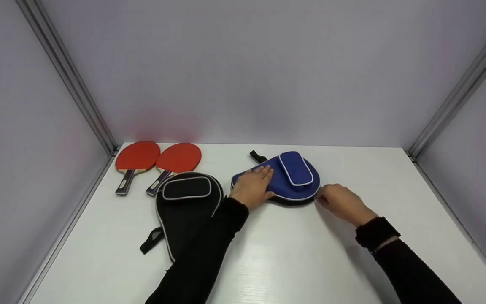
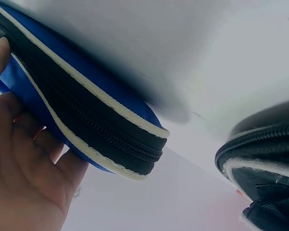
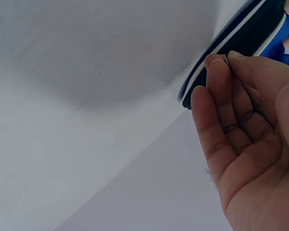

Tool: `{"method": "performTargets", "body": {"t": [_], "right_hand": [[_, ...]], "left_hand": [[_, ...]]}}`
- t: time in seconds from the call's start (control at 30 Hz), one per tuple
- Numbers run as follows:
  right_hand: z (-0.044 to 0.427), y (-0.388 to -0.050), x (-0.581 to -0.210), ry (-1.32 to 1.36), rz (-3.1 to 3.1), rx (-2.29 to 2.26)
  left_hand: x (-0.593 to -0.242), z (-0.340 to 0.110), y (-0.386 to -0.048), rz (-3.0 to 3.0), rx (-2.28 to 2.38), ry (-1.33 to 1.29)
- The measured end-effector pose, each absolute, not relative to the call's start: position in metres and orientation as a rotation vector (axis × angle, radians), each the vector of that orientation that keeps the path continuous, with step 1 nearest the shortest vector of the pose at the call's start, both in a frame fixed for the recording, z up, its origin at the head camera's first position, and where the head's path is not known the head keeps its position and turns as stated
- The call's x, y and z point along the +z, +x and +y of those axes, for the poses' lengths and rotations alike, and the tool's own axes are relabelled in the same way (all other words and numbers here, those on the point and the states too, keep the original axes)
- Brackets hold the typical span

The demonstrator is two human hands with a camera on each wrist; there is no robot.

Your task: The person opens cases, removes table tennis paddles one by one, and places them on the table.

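Note:
A blue paddle case with white piping, a raised pocket and a black zipper side lies on the white table. My left hand rests flat across its narrow part, the thumb at the zipper side in the left wrist view. At the case's rounded right end, my right hand pinches something small with thumb and forefinger at the zipper. In the right wrist view, the right hand mostly covers that small piece, seemingly the zipper pull. A black paddle case lies to the left, partly under my left sleeve.
Two red table tennis paddles, the left paddle and the right paddle, lie at the table's back left. The black case overlaps the right paddle's handle in the head view. Pale walls enclose the table at the back and sides.

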State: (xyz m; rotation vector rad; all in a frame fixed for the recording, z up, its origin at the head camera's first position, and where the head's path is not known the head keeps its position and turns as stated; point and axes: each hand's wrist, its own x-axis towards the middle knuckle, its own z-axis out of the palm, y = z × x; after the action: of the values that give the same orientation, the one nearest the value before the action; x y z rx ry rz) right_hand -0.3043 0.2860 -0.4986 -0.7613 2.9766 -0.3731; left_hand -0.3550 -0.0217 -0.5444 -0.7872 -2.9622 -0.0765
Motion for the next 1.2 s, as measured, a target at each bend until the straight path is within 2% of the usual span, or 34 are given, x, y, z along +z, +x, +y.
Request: {"method": "performTargets", "body": {"t": [0.1,0.17,0.5,0.9,1.2], "right_hand": [[0.282,-0.302,-0.499,-0.780,2.976,-0.382],[0.280,-0.301,-0.499,-0.779,2.973,-0.392],[0.259,-0.293,-0.498,-0.833,2.971,-0.402],[0.247,-0.293,-0.499,-0.819,3.015,-0.407],[0.259,-0.300,-0.499,-0.752,3.032,-0.428]], "left_hand": [[-0.522,-0.021,-0.338,-2.986,-0.026,-0.774],[-0.522,-0.022,-0.337,-2.984,-0.088,-0.774],[-0.559,-0.022,-0.365,-2.953,-0.201,-0.793],[-0.566,-0.024,-0.367,-2.907,-0.059,-0.824],[-0.490,-0.024,-0.314,-3.094,-0.077,-0.865]]}}
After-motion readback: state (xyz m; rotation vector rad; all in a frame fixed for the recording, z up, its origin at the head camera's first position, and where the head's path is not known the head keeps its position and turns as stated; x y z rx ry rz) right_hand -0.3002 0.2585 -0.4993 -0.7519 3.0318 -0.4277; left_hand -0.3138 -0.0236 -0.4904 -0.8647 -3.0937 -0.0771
